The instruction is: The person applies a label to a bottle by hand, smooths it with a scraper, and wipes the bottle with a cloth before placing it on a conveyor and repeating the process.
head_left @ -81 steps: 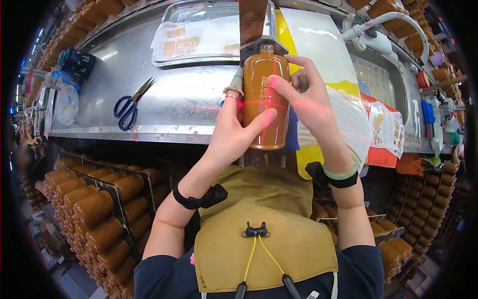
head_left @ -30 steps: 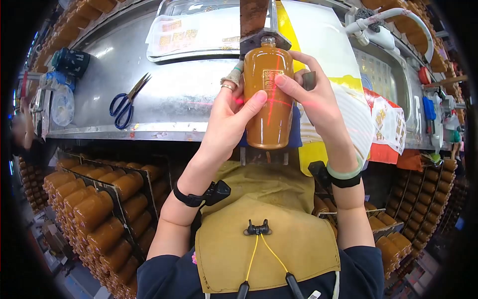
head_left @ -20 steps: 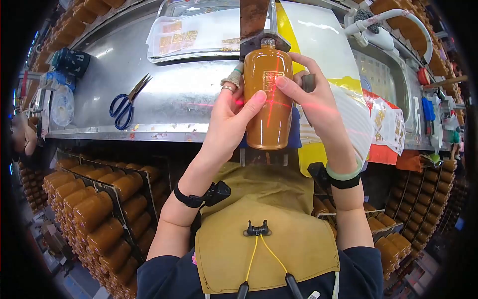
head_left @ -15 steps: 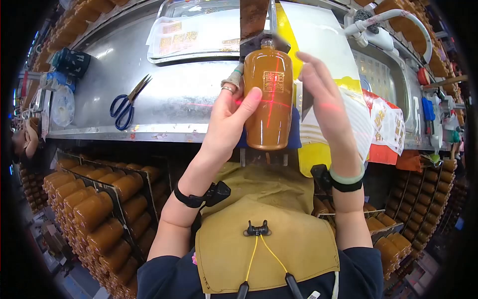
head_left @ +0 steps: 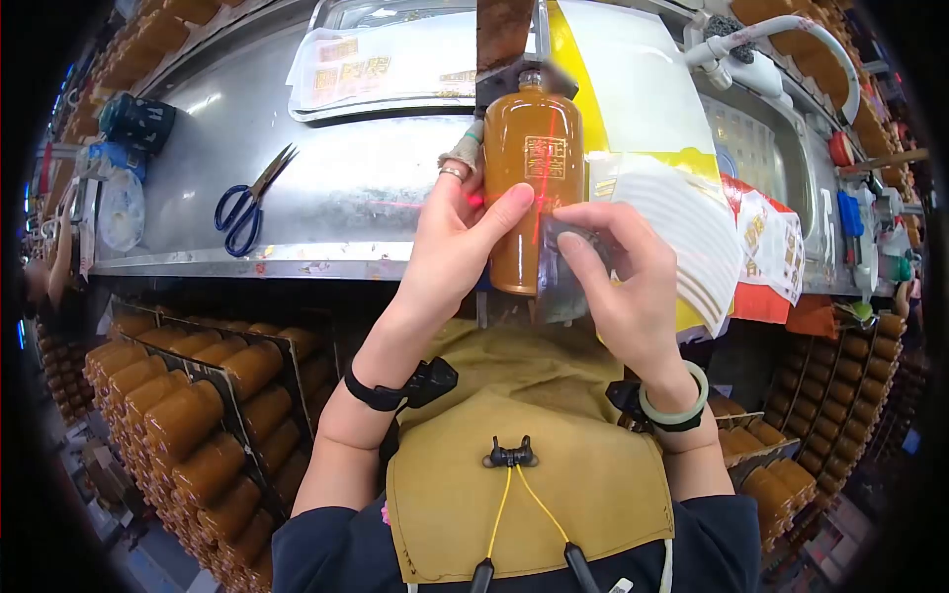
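Note:
A glossy brown bottle lies before me with its neck pointing away. Gold square lettering shows on its upper face, crossed by red light lines. My left hand grips the bottle's left side, thumb on top; one finger wears a grey cover and a ring. Between the thumb and fingers of my right hand is a thin dark flat scraper, laid against the lower right of the bottle. The scraper hides part of the bottle's base.
Blue-handled scissors lie left on the metal bench. Behind them stands a tray with gold-lettered sheets. White and yellow sheets, gold decals and a sink with a tap are right. Racks of brown bottles flank me below.
My right hand has come down and left from beside the bottle, bringing the scraper against the bottle's lower right. My left hand keeps its hold; its thumb has shifted slightly.

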`<state>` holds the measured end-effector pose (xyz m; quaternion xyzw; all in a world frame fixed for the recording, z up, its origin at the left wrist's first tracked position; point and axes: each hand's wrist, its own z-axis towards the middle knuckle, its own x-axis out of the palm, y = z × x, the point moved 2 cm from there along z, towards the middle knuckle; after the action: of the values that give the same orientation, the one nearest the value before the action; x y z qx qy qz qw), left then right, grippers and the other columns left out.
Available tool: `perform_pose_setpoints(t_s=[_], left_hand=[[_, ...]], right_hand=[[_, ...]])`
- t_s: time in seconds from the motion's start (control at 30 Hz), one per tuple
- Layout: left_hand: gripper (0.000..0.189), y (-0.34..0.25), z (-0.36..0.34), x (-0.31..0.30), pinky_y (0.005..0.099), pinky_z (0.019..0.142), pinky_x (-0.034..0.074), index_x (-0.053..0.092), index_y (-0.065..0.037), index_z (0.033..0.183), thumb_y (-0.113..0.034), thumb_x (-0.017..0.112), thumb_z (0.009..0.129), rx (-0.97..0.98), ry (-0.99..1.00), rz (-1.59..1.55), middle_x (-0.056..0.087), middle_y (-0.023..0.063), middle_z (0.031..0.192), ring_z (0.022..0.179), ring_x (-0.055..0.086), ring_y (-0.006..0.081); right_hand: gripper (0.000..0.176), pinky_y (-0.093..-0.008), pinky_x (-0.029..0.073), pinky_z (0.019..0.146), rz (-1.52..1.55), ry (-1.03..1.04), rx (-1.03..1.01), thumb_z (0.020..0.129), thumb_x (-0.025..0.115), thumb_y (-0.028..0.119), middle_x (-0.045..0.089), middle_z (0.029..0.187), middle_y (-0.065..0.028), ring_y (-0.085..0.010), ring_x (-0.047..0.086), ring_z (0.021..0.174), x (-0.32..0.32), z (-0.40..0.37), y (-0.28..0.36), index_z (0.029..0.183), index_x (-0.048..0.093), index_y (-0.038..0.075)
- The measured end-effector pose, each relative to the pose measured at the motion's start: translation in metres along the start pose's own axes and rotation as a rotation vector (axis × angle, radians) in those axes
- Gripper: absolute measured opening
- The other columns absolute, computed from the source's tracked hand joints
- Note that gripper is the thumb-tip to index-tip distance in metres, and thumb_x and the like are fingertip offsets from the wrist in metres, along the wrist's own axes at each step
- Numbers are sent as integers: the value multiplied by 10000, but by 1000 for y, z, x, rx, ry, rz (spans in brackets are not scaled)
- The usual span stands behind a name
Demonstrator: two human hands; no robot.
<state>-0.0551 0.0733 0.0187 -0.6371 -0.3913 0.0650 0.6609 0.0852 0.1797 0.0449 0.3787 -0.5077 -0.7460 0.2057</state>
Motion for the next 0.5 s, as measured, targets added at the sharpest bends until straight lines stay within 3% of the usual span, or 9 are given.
perform_pose_setpoints(t_s=[0.33,0.4,0.5], left_hand=[[684,2,1,-2,353,1085,459,318,39,1528,-114,699,981,-9,6,10,525,161,1443,1281,551,189],[678,1,0,-2,354,1084,461,327,36,1523,-120,702,981,-11,4,24,529,158,1441,1276,555,190],[666,2,-1,-1,352,1082,462,336,31,1519,-122,700,983,-7,-11,22,531,153,1440,1273,557,189]], right_hand=[[158,-346,511,698,6,14,91,884,713,33,701,933,-129,-254,673,801,2,0,5,1042,721,26],[162,-363,510,692,-45,-41,-37,869,721,18,694,929,-133,-271,673,804,4,0,4,1031,720,27],[163,-371,516,707,-110,-21,-42,859,725,7,687,923,-136,-294,670,812,3,1,11,1021,717,24]])
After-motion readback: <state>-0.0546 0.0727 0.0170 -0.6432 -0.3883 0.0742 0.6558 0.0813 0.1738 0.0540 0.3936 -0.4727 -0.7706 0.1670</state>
